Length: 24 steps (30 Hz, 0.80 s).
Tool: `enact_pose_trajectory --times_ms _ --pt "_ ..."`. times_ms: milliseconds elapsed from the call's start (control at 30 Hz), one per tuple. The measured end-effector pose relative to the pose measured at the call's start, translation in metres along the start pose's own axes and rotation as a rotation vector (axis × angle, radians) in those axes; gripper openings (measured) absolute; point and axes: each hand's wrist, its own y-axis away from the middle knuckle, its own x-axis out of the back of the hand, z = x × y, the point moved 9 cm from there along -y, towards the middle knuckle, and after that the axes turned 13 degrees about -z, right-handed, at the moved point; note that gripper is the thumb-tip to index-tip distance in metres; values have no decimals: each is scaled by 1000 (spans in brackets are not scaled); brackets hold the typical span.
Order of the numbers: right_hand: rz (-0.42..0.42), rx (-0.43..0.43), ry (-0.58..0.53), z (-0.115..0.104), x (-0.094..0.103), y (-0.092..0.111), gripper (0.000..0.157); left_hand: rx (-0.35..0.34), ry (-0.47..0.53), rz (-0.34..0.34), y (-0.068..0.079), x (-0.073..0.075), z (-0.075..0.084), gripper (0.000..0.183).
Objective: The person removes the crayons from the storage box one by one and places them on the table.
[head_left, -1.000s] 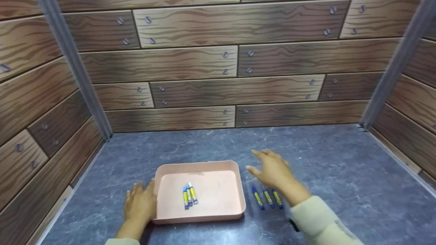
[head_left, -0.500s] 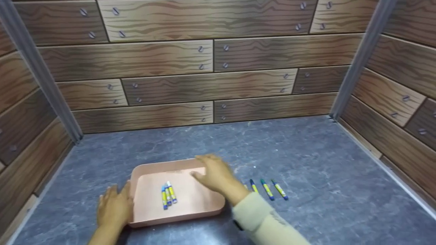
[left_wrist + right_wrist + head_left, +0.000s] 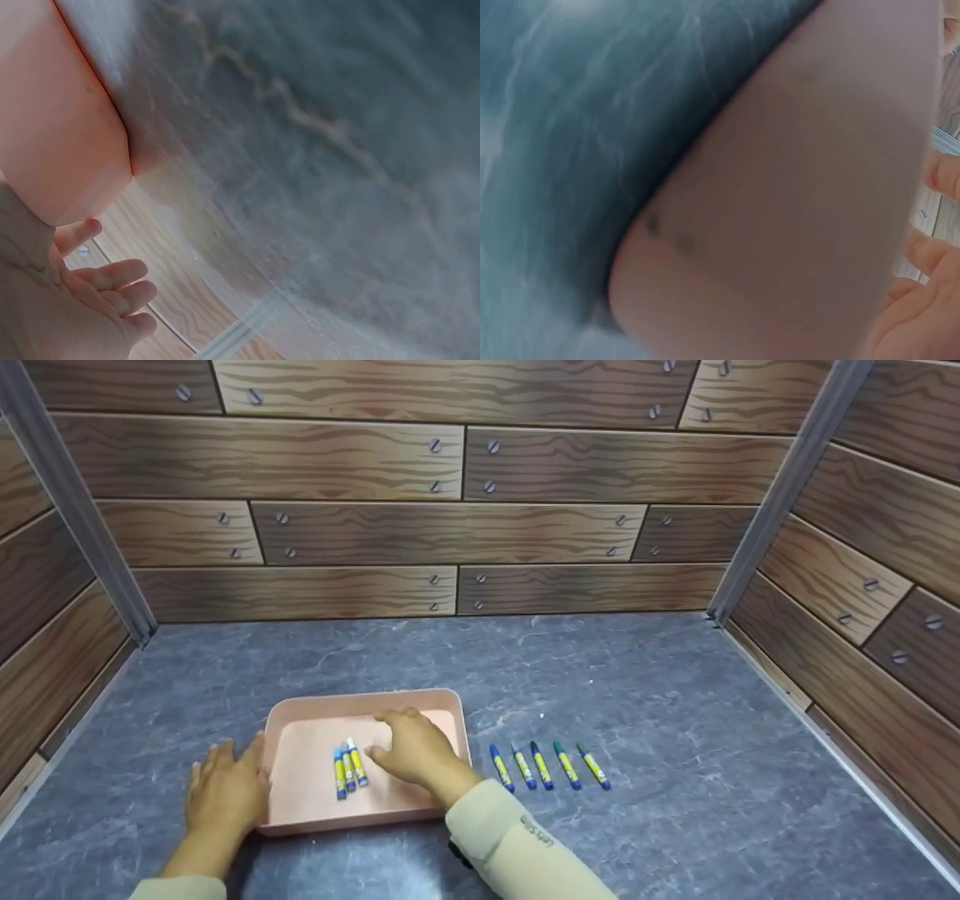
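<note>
A shallow pink tray (image 3: 300,742) lies on the table in the head view. Inside it, three crayons (image 3: 350,767) with yellow-and-blue wrappers lie side by side. My left hand (image 3: 225,791) rests along the tray's left side, fingers extended; the left wrist view shows its fingers (image 3: 127,298) past the tray wall (image 3: 64,127). Above the right half of the tray is my right hand (image 3: 416,746), fingers loosely bent, with no object visible in it. The right wrist view is mostly filled by the tray wall (image 3: 780,187), with part of that hand (image 3: 922,322) behind it.
Several more crayons (image 3: 542,766), with blue, dark and green tips, lie in a spaced row right of the tray on the grey marbled table (image 3: 675,825). Wood-patterned panels (image 3: 360,592) stand at the back and both sides.
My right hand has moved left from near the crayon row to over the tray. That row is now uncovered. The head view has turned right, while my left hand stays beside the tray.
</note>
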Motion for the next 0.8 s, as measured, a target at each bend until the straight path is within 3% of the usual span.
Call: enact_pose_trajectory --times_ms 300,467,800 --pt "-37 31 -57 0 -21 -12 47 0 -5 0 1 -3 1 49" --pt "-58 48 -109 -2 -32 -18 47 -6 -14 38 2 -1 1 49" --pt "-73 37 -146 -4 -38 -24 46 5 -8 50 3 2 0 48"
